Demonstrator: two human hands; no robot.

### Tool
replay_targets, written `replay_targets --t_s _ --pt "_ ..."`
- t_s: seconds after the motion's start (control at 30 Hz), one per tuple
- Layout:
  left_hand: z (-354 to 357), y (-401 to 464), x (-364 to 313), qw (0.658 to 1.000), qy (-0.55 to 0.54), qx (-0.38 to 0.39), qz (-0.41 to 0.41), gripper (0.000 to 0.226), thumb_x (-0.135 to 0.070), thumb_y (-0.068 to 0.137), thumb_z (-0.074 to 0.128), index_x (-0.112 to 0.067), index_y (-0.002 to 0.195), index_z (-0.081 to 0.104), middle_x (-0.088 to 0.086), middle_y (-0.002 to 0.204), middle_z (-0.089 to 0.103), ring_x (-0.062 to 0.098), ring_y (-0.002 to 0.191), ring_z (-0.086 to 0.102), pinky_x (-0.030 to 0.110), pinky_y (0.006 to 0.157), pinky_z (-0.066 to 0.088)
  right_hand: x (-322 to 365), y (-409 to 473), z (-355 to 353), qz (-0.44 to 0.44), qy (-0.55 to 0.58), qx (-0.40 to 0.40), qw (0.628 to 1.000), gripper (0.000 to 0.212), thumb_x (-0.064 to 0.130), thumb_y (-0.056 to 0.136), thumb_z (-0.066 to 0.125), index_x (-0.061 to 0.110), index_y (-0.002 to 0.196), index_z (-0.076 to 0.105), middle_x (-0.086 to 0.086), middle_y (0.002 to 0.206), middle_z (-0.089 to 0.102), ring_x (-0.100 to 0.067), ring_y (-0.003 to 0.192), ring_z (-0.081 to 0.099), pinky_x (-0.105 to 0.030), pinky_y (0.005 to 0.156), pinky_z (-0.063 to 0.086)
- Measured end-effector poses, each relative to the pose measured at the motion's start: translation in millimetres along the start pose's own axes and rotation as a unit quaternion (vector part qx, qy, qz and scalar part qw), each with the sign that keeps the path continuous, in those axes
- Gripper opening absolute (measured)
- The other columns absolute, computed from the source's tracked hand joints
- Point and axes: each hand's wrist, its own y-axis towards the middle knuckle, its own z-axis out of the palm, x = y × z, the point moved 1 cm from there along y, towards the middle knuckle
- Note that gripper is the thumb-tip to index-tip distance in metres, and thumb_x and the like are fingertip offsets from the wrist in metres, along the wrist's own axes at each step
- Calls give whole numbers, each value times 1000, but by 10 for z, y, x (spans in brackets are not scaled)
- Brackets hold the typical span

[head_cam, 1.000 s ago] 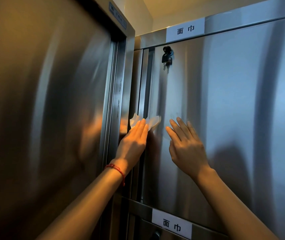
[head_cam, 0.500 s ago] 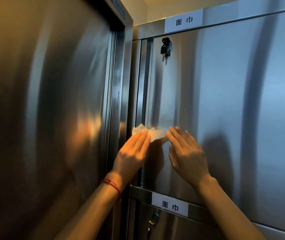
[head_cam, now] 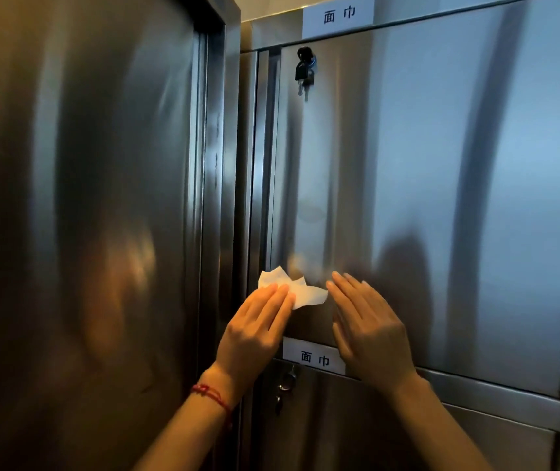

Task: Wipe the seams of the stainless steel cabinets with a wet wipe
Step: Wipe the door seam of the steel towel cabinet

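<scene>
A white wet wipe point(head_cam: 300, 291) lies crumpled against the left edge of a stainless steel cabinet door point(head_cam: 441, 198), over the vertical seam point(head_cam: 266, 164). My left hand point(head_cam: 254, 331), with a red string on the wrist, presses the wipe onto the seam with straight fingers. My right hand point(head_cam: 367, 329) rests flat on the door just right of the wipe, fingers straight and pointing up.
A tall steel cabinet point(head_cam: 84, 215) stands close on the left, its frame jutting forward. A black key bunch point(head_cam: 304, 71) hangs from the upper door's lock. White labels point(head_cam: 338, 15) point(head_cam: 312, 355) mark the doors. A lower door with a lock point(head_cam: 285, 385) sits below.
Both hands and the wipe have slid down the seam, from mid-door to near its bottom edge. The view has tilted down with them.
</scene>
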Motion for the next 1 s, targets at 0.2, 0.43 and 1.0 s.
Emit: replay_targets --t_s 0.2,0.43,1.0 --pt "-173 55 -347 998 -15 46 -30 50 -4 58 84 4 104 67 21 105 67 33 98 65 45 83 54 -103 -181 -222 -4 18 16 1000 38 19 84 49 1 114 66 -16 118 64 -30 108 63 -48 94 45" --pt "-390 142 -822 995 -6 78 -60 54 -5 54 87 4 103 68 21 104 68 34 97 66 45 80 55 -329 -464 -504 2 57 43 997 40 11 76 72 3 115 66 -15 119 64 -29 109 62 -46 96 43" --pt "-896 -332 -1318 983 15 158 -94 50 -5 55 86 2 101 69 20 102 69 31 95 67 42 79 56 59 -1028 -755 29 129 94 987 38 12 74 76 4 111 68 -14 113 67 -26 103 66 -40 92 45"
